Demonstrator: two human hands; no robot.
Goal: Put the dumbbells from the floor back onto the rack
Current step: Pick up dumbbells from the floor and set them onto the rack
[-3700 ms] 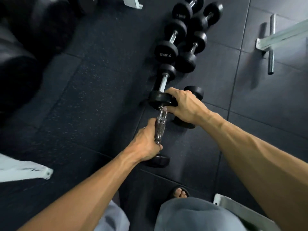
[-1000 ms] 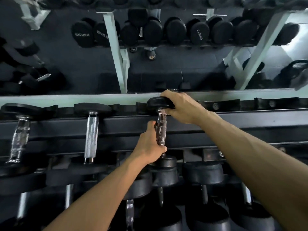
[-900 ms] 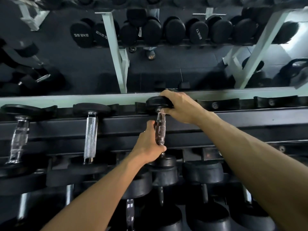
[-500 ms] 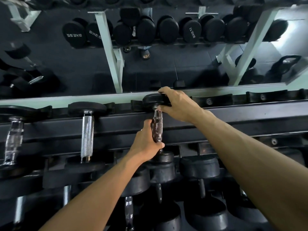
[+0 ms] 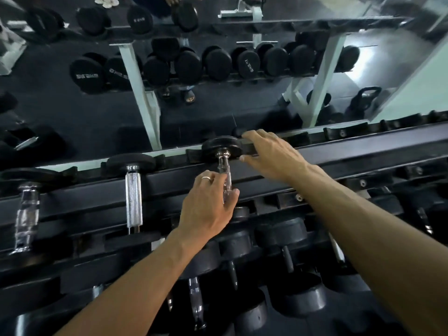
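A small black dumbbell point(image 5: 221, 147) with a chrome handle lies across the top tier of the black rack point(image 5: 363, 156), its far head seated in a cradle. My left hand point(image 5: 208, 207) is at the handle with its fingers straightened; the handle runs between the thumb and index finger, and its near end is hidden behind the hand. My right hand point(image 5: 271, 154) hovers just right of the far head, fingers spread and holding nothing.
Two more dumbbells point(image 5: 133, 190) rest on the same tier to the left. Larger black dumbbells point(image 5: 291, 238) fill the lower tiers. A mirror behind the rack reflects a second rack with pale green uprights point(image 5: 140, 93) and a kettlebell point(image 5: 366, 98).
The dumbbell went from the floor onto the top tier. In the last half second my right hand let go of the far head and my left fingers loosened from the handle.
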